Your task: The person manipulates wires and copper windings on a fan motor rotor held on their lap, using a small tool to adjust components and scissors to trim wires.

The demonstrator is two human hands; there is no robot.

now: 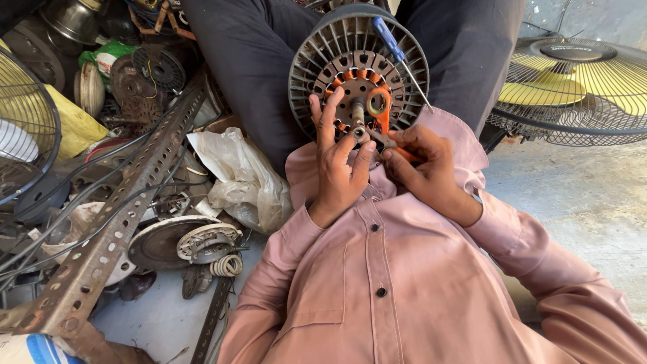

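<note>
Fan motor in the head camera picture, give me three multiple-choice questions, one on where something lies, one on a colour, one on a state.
1. Where does the screwdriver lie?
A. on top of the fan motor
B. on the floor
C. in a shirt pocket

2. What colour is the screwdriver's handle?
A. red
B. blue
C. green

3. What is the right hand doing?
A. resting flat on the floor
B. hanging empty in the air
C. gripping orange-handled pliers at the motor's centre

Answers:
1 A, it rests across the motor's grey fins.
2 B, the handle is plainly blue.
3 C, its fingers close round the pliers while the left hand steadies the motor.
</note>
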